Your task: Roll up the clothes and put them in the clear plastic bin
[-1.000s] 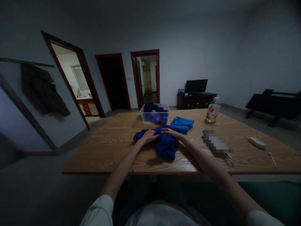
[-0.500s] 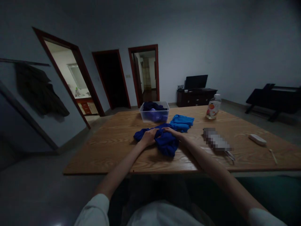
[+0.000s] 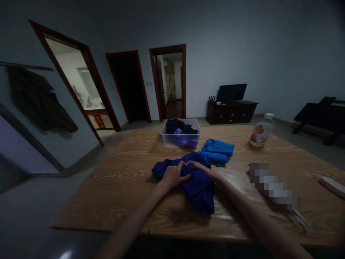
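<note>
Left hand [image 3: 172,177] and right hand [image 3: 205,169] pinched the dark blue cloth [image 3: 201,194] near its middle, where gentle, even tension seemed best for avoiding twisted folds.

On the wooden table [image 3: 115,187], I see wide room left of the dark blue cloth [image 3: 201,192], reaching to the far edge beside the plastic box [image 3: 181,140]. The box walls stand up behind this cloth, and the light blue cloth [image 3: 217,148] lies just beside, so a straight way forward is narrow. Between the light blue cloth and the upright bottle [image 3: 261,133], I can pass. Nearer, the right forearm [image 3: 242,207] and the pixelated object [image 3: 275,186] obstruct the right side.
</note>
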A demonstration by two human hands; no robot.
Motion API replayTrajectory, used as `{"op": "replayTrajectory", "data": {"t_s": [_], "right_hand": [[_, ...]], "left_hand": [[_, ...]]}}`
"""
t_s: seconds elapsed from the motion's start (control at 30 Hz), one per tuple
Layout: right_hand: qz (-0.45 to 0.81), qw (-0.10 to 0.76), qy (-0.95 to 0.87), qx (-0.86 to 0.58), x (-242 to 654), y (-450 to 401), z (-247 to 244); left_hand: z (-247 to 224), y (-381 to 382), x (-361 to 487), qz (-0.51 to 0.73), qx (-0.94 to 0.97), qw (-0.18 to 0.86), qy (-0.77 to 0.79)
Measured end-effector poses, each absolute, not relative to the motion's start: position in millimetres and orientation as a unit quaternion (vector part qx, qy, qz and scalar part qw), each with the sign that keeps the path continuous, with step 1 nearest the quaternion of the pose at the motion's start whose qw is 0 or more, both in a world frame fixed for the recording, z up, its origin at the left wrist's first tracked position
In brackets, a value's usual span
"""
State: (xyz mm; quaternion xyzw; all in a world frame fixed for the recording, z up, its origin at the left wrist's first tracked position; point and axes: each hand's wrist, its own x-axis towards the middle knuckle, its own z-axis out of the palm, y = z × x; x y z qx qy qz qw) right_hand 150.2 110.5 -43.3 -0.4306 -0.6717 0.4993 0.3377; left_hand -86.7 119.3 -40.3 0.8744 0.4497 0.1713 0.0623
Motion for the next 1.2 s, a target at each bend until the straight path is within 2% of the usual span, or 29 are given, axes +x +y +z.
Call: {"op": "replayTrajectory", "data": {"t_s": [0.17, 0.43, 0.63, 0.73, 0.83, 1.07, 1.2], "right_hand": [[0.452, 0.262, -0.734, -0.435, 152.9, 115.4, -36.2], [0.402, 0.091, -0.792, -0.45, 164.1, 100.3, 13.6], [0.374, 0.029, -0.797, -0.473, 188.6, 92.8, 27.9], [0.368, 0.025, -0.802, -0.47, 199.5, 91.8, 27.4], [0.317, 0.059, -0.814, -0.484, 207.6, 84.4, 18.1], [-0.018, 0.078, -0.796, -0.599, 197.7, 52.8, 13.3], [-0.097, 0.12, -0.778, -0.609, 165.5, 42.9, 28.4]], "left_hand": [[-35.4, 119.3, -81.4, 0.114, 0.877, 0.077, 0.461], [-28.9, 118.0, -90.6, 0.049, 0.891, 0.097, 0.44], [-29.3, 116.2, -104.9, 0.014, 0.902, 0.133, 0.411], [-25.3, 116.7, -107.8, 0.007, 0.913, 0.135, 0.385], [-21.8, 117.6, -108.0, 0.0, 0.923, 0.138, 0.36], [-29.7, 112.4, -107.9, 0.009, 0.92, 0.147, 0.363], [-33.2, 109.8, -107.5, 0.006, 0.916, 0.142, 0.375]]}}
